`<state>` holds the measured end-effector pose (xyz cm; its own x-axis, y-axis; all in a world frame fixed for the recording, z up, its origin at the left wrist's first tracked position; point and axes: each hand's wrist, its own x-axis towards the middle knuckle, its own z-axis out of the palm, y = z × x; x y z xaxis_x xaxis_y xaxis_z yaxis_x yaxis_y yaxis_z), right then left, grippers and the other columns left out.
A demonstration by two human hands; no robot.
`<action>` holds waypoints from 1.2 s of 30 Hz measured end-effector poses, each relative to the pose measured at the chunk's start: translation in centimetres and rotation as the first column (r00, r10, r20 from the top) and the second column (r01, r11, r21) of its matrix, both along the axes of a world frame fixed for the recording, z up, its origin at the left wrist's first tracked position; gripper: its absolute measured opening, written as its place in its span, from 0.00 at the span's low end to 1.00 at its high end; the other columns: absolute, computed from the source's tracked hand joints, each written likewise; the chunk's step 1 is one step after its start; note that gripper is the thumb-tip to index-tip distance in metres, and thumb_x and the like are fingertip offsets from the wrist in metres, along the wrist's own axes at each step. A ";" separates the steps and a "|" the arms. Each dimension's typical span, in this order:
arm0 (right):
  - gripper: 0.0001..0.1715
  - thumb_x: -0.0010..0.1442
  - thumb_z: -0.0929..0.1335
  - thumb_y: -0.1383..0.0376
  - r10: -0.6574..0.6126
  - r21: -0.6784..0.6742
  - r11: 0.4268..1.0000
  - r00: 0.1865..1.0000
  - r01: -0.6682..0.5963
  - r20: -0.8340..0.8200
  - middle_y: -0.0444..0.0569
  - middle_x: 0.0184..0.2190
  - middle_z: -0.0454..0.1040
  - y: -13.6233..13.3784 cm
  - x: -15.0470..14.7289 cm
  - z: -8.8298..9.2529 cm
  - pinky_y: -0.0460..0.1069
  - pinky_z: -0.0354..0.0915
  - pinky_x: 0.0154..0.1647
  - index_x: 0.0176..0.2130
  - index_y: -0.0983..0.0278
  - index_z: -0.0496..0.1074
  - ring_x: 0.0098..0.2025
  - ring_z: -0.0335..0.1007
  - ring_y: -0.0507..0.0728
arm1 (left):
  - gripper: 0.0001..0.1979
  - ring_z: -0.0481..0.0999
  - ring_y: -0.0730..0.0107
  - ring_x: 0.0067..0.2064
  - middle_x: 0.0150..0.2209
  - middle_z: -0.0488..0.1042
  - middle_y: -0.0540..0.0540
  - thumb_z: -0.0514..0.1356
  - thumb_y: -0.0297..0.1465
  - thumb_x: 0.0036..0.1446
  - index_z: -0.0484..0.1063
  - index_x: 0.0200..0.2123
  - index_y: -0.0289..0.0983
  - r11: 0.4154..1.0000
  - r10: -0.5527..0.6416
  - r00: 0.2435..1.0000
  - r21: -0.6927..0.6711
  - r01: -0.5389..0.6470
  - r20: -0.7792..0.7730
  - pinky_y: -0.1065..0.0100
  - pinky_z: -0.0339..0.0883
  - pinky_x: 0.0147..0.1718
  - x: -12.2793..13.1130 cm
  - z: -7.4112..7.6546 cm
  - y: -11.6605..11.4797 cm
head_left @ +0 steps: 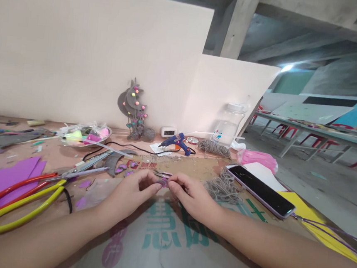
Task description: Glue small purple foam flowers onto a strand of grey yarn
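Both my hands meet over the printed cardboard (163, 241) in the middle of the table. My left hand (141, 187) is closed, thumb and fingers pinching a small purple piece (163, 182). Close against it, my right hand (188, 193) pinches the other side of the same piece; its exact shape is too small to make out. Just behind the fingertips lies a slim metal tool (162, 173), perhaps tweezers. A few purple cutouts (121, 169) and a grey curved felt piece (113, 161) lie beyond my left hand. Grey yarn (224, 187) sits beside my right hand.
Scissors with red and yellow handles (25, 204) lie at left on purple sheets (8, 181). Further back are a blue glue gun (178, 141), a decorated grey moon ornament (133, 109), a timer (168, 132) and a water bottle (229, 124). A phone (261, 191) rests at right.
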<state>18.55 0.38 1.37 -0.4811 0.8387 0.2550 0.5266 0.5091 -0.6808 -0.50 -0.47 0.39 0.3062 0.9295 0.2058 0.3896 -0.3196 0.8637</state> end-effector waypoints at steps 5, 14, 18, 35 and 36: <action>0.13 0.63 0.59 0.59 -0.022 -0.037 0.999 0.998 0.020 -0.061 0.41 0.22 0.66 0.1 0.0 -0.2 0.44 0.58 0.28 0.38 0.64 0.66 0.25 0.61 0.49 | 0.08 0.68 0.72 0.28 0.26 0.69 0.51 0.55 0.35 0.56 0.66 0.29 0.36 1.000 0.001 1.000 0.011 0.000 -0.010 0.72 0.60 0.27 0.0 0.0 0.1; 0.11 0.60 0.63 0.62 0.006 -0.001 1.000 1.000 -0.006 0.008 0.42 0.23 0.68 0.3 -0.1 -0.6 0.44 0.56 0.27 0.30 0.64 0.70 0.26 0.60 0.49 | 0.10 0.68 0.71 0.29 0.27 0.68 0.51 0.54 0.37 0.56 0.65 0.29 0.37 0.999 0.014 0.999 0.045 -0.013 -0.036 0.71 0.61 0.27 0.0 -0.4 0.2; 0.13 0.61 0.61 0.60 0.008 0.057 0.998 0.999 -0.010 0.036 0.43 0.23 0.68 -0.1 -0.1 -0.5 0.44 0.56 0.27 0.31 0.64 0.70 0.26 0.60 0.49 | 0.10 0.68 0.71 0.29 0.27 0.69 0.51 0.54 0.37 0.56 0.65 0.29 0.37 0.997 0.044 0.997 0.068 -0.039 -0.070 0.70 0.61 0.28 -0.1 -0.5 0.2; 0.14 0.63 0.59 0.59 -0.040 0.030 0.999 0.993 0.044 -0.114 0.43 0.24 0.68 -0.3 0.0 0.1 0.44 0.60 0.28 0.35 0.64 0.68 0.26 0.63 0.50 | 0.10 0.69 0.72 0.30 0.28 0.70 0.51 0.54 0.37 0.57 0.66 0.29 0.37 0.997 -0.018 0.998 0.076 0.023 -0.062 0.71 0.62 0.28 -0.2 -0.2 -0.2; 0.13 0.63 0.59 0.60 -0.038 0.035 0.999 0.992 0.042 -0.119 0.43 0.25 0.70 -0.4 -0.1 0.1 0.44 0.60 0.29 0.37 0.64 0.69 0.27 0.64 0.50 | 0.10 0.69 0.71 0.30 0.28 0.70 0.51 0.54 0.37 0.57 0.66 0.29 0.37 0.996 -0.019 0.998 0.081 0.024 -0.065 0.71 0.62 0.29 -0.2 -0.2 -0.2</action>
<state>18.47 0.02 1.44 -0.4120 0.8456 0.3393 0.4639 0.5152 -0.7207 -0.67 -0.72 0.19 0.3411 0.9034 0.2599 0.4360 -0.3970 0.8076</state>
